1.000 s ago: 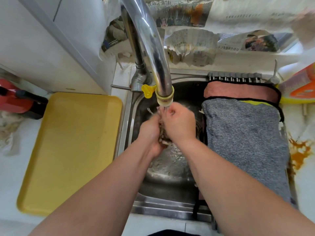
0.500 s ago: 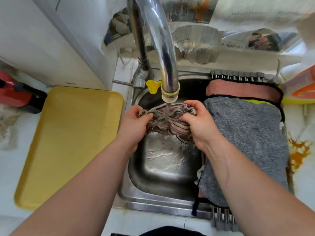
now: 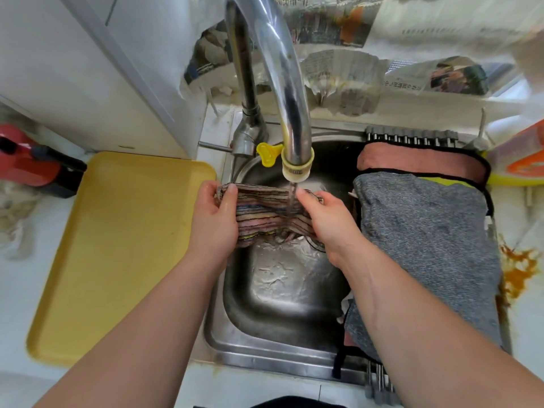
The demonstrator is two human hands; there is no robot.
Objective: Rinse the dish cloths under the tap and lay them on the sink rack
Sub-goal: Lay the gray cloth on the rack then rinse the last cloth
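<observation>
White countertop (image 3: pixel 17 290) spans the lower frame. A yellow tray (image 3: pixel 117 245) lies flat at centre left, its right edge just beside the stainless steel sink (image 3: pixel 265 360), which fills the centre. Sheets of newspaper (image 3: pixel 338 25) cover the wall along the top.

A roll-up sink rack (image 3: pixel 412 139) crosses the right part of the sink. A grey dish cloth (image 3: pixel 426 245) lies spread over it at centre right. A pink dish cloth (image 3: pixel 418 161) lies on the rack just above it in the frame, the grey one overlapping its near edge.

The chrome tap (image 3: pixel 282 69) arches down from top centre to a pale yellow nozzle (image 3: pixel 297 166). A thin stream of water (image 3: pixel 291 195) is running.

Left hand (image 3: pixel 213 222) and right hand (image 3: pixel 329 222) are over the basin, centre frame. Each grasps one end of a striped dish cloth (image 3: pixel 265 210), thumb on top and fingers curled beneath. The cloth is stretched between them directly under the nozzle, and the stream lands on it near the right hand.

An orange stain (image 3: pixel 515 269) marks the counter at right. A red object (image 3: pixel 26 163) sits at far left; its kind cannot be told.
</observation>
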